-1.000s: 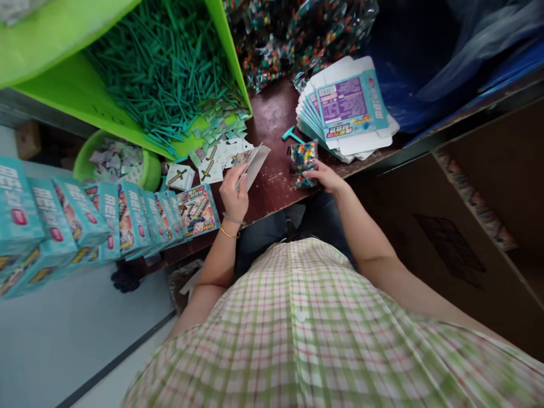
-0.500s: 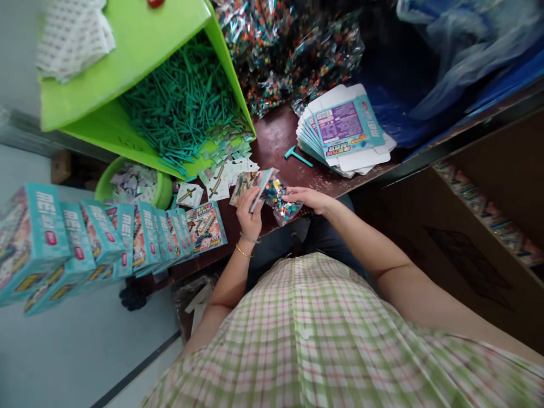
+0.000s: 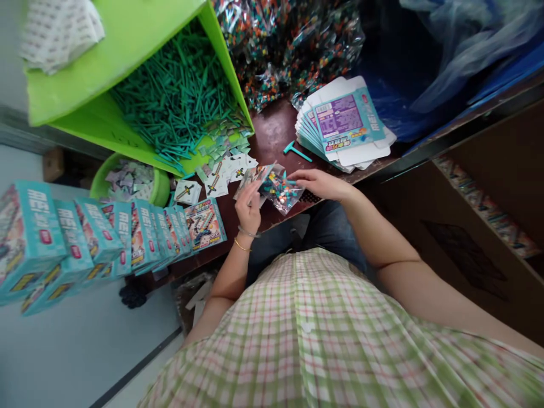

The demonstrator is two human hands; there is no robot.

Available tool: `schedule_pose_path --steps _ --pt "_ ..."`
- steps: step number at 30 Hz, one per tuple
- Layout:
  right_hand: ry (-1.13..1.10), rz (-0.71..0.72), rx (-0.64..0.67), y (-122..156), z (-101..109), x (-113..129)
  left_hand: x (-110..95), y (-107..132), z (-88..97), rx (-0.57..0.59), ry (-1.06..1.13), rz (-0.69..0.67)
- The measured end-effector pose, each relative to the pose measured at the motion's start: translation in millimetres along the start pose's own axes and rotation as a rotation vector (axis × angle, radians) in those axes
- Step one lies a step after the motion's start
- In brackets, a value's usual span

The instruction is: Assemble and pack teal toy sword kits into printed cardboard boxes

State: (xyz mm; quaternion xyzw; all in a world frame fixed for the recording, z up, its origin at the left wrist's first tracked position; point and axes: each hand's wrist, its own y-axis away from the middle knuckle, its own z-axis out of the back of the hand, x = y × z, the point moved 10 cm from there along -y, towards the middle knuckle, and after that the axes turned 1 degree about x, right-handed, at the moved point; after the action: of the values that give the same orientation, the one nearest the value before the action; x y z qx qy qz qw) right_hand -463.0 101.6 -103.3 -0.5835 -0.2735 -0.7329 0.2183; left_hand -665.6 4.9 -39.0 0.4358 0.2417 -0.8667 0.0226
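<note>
A clear plastic bag of small coloured pieces (image 3: 281, 191) lies between my hands near the table's front edge. My right hand (image 3: 325, 184) reaches in from the right, its fingertips pinching the bag's upper right side. On the other side, my left hand (image 3: 247, 208) grips a printed card box (image 3: 257, 173), whose edge stands up against the bag. The fingers partly cover this box, so its full shape is hidden. Sword-printed cards (image 3: 216, 180) lie just beyond my left hand. A teal hammer-shaped plastic piece (image 3: 298, 152) rests behind the bag.
At the back left, a tipped green bin (image 3: 225, 62) holds many teal plastic sticks. Flattened boxes (image 3: 346, 124) are stacked at right. Finished-looking teal boxes (image 3: 123, 235) stand in a row at left, beside a green tub (image 3: 160, 190). Large bags of pieces (image 3: 293, 39) lie behind.
The bag has turned and spread out a little between my hands. My right hand has shifted slightly right and up, and the left-hand fingers have straightened along the printed box.
</note>
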Motion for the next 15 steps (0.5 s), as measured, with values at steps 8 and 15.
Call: schedule_pose_path --steps 8,15 --pt "-0.208 0.159 -0.227 -23 -20 54 48 -40 41.9 -0.215 0.117 0.255" --pt "-0.269 0.272 -0.553 -25 -10 107 71 -44 51.9 -0.279 0.246 0.337"
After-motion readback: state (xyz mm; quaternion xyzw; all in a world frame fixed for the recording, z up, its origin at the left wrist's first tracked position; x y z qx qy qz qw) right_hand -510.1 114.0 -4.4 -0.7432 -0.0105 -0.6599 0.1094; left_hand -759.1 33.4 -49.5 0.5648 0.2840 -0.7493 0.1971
